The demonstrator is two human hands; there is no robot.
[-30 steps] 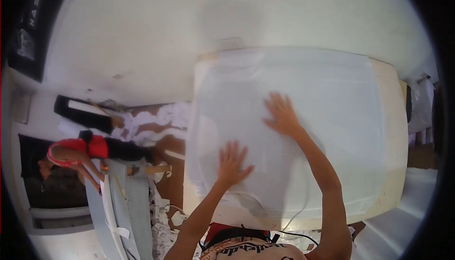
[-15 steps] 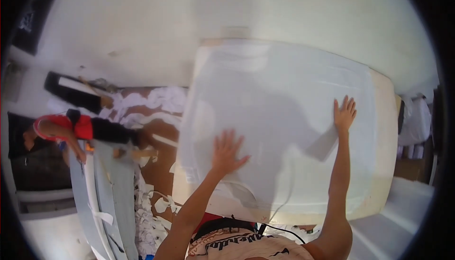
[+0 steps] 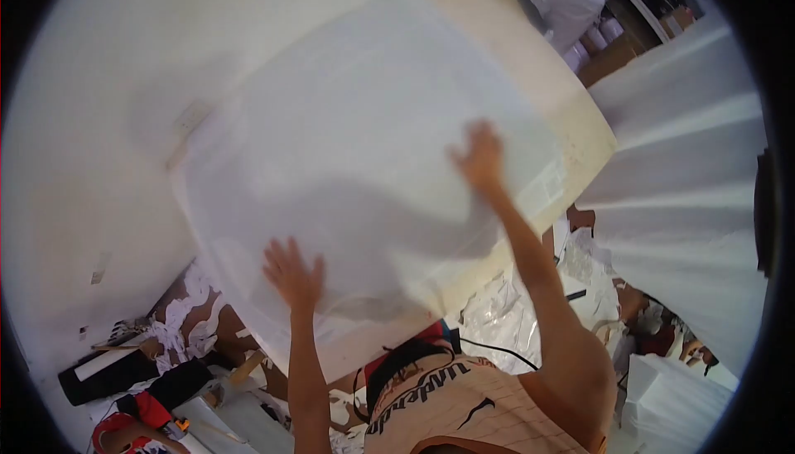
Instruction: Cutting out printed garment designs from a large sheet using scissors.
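Observation:
A thin, smooth pale sheet covers most of a large cream panel with rounded corners, in front of me. My left hand is on the left part of the sheet near its closer edge, fingers spread. Over the right part is my right hand, fingers apart and a little blurred by motion. Neither hand grips anything. Shadows of my head and arm fall across the sheet. Faint folds show along its near and right borders.
A white wall borders the panel's far left side. White scraps litter the brown floor, and a person in red works at lower left. Crumpled clear plastic lies by my right arm. White draped material hangs at right.
My view has turned to the right, so the panel appears tilted and the person in red sits lower. My right hand has come closer to the panel's near side; both hands stay spread.

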